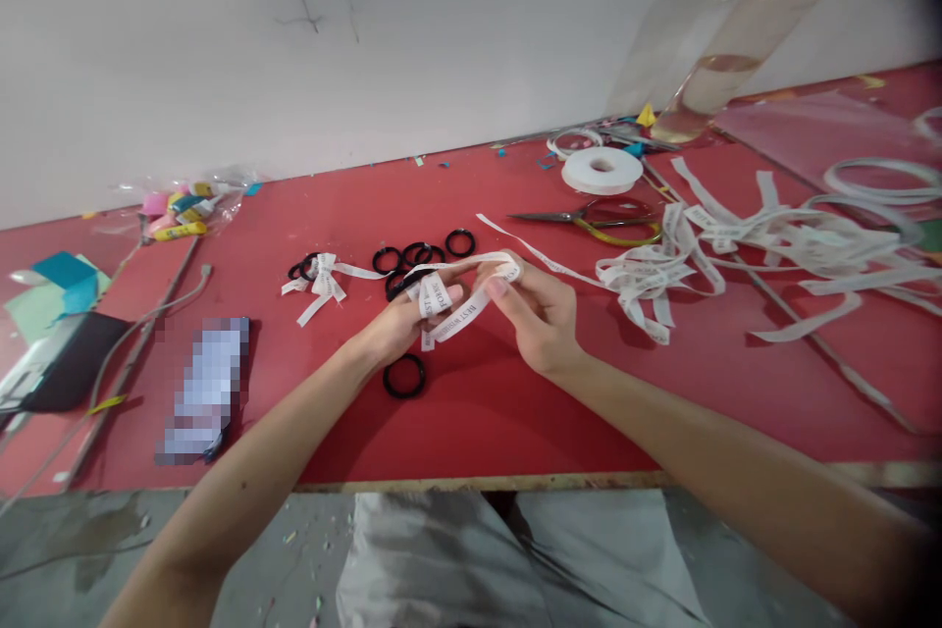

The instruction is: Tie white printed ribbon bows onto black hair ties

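A white printed ribbon (463, 318) is stretched in a loop between my two hands over the red table. My left hand (403, 319) is closed on its gathered end, where a black hair tie seems partly hidden behind the fingers. Thumb and fingers of my right hand (541, 314) pinch the ribbon's other side. Several black hair ties (419, 255) lie just beyond my hands, and a single hair tie (404, 376) rests nearer me. Left of them sits a hair tie with a white ribbon bow (322, 277).
Scissors (589, 219) and a ribbon roll (601, 171) lie behind my right hand. A pile of cut ribbons (662, 265) spreads to the right, with a bottle (725, 69) beyond. At left are a phone (206, 388), a cable (158, 309) and a dark case (70, 358).
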The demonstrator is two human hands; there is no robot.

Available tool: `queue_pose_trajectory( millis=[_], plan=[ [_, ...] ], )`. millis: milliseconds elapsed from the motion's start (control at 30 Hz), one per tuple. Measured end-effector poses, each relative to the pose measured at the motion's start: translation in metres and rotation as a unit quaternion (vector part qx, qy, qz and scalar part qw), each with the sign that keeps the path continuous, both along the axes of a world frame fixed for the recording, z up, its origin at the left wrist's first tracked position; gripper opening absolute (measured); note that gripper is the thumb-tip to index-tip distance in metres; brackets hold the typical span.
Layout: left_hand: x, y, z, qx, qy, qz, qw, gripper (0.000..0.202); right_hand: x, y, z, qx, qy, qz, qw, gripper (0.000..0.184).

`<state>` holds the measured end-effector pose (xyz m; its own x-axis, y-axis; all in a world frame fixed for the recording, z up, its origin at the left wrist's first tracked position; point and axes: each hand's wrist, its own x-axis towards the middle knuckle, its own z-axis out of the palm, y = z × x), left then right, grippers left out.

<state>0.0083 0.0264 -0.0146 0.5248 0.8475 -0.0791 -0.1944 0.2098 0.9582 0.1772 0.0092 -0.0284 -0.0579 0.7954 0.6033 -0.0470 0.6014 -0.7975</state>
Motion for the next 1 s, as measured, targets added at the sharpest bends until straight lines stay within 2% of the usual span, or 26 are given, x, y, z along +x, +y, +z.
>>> queue_pose_trajectory(
  millis=[67,167,333,567,767,900,1000],
  plan=[
    [0.000,0.000,0.003,-0.019,-0.006,0.007,1.000,0.051,0.000,0.000,-0.001,-0.009,0.023,-0.010,1.000,0.023],
    [0.002,-0.001,0.009,-0.013,-0.019,0.002,1.000,0.057,0.001,0.000,0.000,-0.012,0.045,0.010,0.999,0.028],
    [0.003,-0.005,0.017,-0.006,-0.006,-0.014,1.000,0.070,0.002,-0.001,0.003,-0.027,-0.006,0.033,0.999,0.027],
    [0.001,-0.001,0.013,-0.072,-0.035,-0.020,0.997,0.073,-0.003,0.002,-0.001,-0.011,-0.075,0.031,0.997,0.008],
    [0.002,-0.004,0.009,-0.059,-0.005,0.030,0.998,0.078,-0.004,0.002,0.001,0.035,-0.125,0.048,0.990,0.007],
    [0.001,-0.003,0.006,-0.013,-0.039,0.049,0.998,0.083,-0.002,0.001,0.000,-0.025,-0.094,0.110,0.989,0.009],
    [0.001,-0.002,0.006,0.001,-0.058,0.049,0.997,0.075,-0.001,0.001,-0.002,-0.093,-0.035,0.176,0.979,0.006]
  ],
)
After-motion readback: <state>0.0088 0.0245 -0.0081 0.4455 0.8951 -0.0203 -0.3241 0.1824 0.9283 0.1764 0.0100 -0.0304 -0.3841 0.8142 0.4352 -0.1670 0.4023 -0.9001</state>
